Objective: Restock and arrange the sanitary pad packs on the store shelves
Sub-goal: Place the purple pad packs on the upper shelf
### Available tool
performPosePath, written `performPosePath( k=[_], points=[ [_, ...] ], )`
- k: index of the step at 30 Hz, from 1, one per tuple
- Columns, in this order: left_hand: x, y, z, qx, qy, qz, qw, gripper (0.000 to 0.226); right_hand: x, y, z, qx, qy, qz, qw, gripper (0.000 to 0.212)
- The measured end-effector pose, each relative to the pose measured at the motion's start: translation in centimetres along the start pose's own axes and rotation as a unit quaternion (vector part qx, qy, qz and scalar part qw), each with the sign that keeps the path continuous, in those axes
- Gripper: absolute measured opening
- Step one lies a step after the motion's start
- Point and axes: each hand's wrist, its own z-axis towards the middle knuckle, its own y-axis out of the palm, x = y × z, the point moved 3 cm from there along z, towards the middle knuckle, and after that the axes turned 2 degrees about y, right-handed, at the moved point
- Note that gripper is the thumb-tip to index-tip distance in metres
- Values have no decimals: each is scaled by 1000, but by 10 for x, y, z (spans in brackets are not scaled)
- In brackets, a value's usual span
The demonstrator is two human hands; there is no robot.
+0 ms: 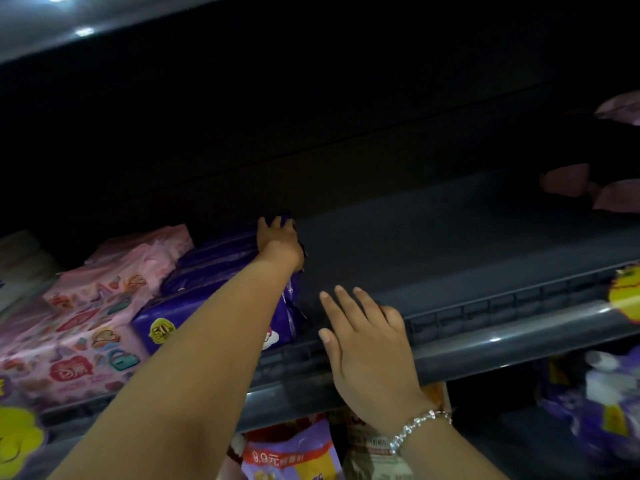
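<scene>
Packs (pixel 221 271) likely light, soft, slippery, best gripped by the ends; left hand (pixel 278 242) curled over one deep on shelf (pixel 450 271), right hand (pixel 363 341) spread, empty.

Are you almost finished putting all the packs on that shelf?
Not yet. Done: pink packs and purple packs sit in rows at the shelf's left end. In hand: the left hand reaches back onto a rear purple pack; the right hand rests open on the front rail. Left: the long bare stretch to the right.
</scene>
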Motion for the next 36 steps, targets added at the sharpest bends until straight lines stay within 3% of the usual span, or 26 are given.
performPosePath(
  k=[4, 9, 15, 19, 25, 28, 30, 34, 36],
  points=[
    [-6, 4, 2, -11, -23, -20, 999, 71, 0, 2, 0, 11, -1, -5, 1000, 49],
    [-8, -13, -23, 93, 24, -180, 979, 60, 0, 2, 1, 8, 2, -16, 1000, 50],
    [-5, 11, -96, 100, 47, -180, 977, 53, 1, 1, 0, 7, -3, -19, 1000, 51],
    [-7, 39, -114, 181, 56, -172, 967, 48, 1, 1, -1, 3, -4, -25, 1000, 52],
    [-17, 55, -104, 277, 119, -190, 934, 48, 1, 1, 0, 4, -8, -27, 1000, 53],
    [-20, 55, -116, 310, 134, -269, 902, 57, 0, 0, 1, 2, -3, -33, 999, 53],
    [-27, 62, -127, 330, 111, -301, 888, 64, 0, 0, 1, 0, -7, -33, 999, 53],
    [-54, 97, -142, 270, -17, -274, 923, 87, 1, 1, 1, -17, -7, -26, 999, 54],
    [-62, 105, -142, 242, -42, -262, 933, 95, 1, 1, 0, -23, -5, -22, 999, 55]
  ],
)
